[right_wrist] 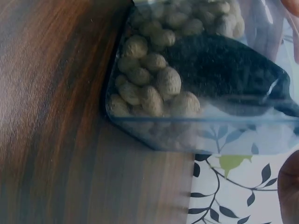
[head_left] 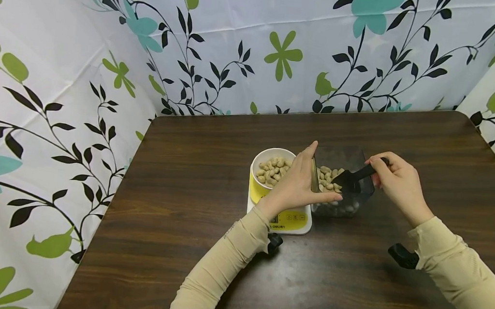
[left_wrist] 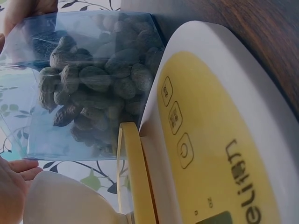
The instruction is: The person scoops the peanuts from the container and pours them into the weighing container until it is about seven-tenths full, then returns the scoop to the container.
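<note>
A clear plastic box (head_left: 343, 208) of unshelled peanuts (head_left: 327, 176) stands on the table, right of a yellow-and-white kitchen scale (head_left: 290, 221). On the scale is a white bowl (head_left: 269, 152) of peanuts, partly hidden by my left hand (head_left: 295, 182). That hand is at the box's left side, thumb and fingers spread and extended; whether it touches the wall is unclear. My right hand (head_left: 395, 180) grips the handle of a black scoop (head_left: 352, 179), its blade down inside the box. In the right wrist view the dark scoop (right_wrist: 224, 74) lies against the peanuts (right_wrist: 152, 93).
The brown wooden table (head_left: 183, 193) extends around the scale and box. Patterned curtains (head_left: 235, 37) hang behind its back edge and along both sides. In the left wrist view, the scale's buttons (left_wrist: 185, 150) face the camera, close to the box.
</note>
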Available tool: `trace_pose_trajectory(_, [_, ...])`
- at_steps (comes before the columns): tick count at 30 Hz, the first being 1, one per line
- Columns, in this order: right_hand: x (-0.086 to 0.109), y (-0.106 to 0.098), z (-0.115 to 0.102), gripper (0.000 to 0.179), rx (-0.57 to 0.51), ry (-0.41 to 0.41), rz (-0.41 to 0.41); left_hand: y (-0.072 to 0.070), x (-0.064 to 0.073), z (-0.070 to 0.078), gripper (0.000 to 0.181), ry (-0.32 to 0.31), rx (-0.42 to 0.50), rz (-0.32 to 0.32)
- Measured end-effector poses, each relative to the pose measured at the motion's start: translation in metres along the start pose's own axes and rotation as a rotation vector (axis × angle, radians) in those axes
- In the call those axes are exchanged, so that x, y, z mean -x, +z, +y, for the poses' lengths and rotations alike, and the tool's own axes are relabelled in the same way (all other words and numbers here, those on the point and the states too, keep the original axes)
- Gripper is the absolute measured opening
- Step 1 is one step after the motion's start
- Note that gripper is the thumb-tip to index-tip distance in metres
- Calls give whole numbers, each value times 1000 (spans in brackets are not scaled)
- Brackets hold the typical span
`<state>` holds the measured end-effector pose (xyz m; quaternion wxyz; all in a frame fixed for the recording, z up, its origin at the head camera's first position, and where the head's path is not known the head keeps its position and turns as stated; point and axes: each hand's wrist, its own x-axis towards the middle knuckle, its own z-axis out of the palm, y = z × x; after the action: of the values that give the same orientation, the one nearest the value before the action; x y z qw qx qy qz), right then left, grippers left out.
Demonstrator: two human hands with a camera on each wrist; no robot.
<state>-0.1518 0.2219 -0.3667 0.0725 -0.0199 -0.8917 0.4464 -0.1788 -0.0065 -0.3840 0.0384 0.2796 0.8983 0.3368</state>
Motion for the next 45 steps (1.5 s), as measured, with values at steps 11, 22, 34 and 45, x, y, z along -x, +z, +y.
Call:
trace_pose_trajectory(11, [1,3,5,33,-82,-22,-43,-2,0,0,117,4,-13,-6])
trace_pose_trajectory(22, [-5,-1,12,29,-263,-18,-214,-3,1,0,117,0,-4,-17])
trace_pose_trajectory(34, [-2,3,2,29,-443,108,-171,-2,1,-1,115,1,-8,-14])
trace_pose_trajectory(45, [0,1,3,31,-670,120,-179,-1,3,-2,115,-5,-4,-18])
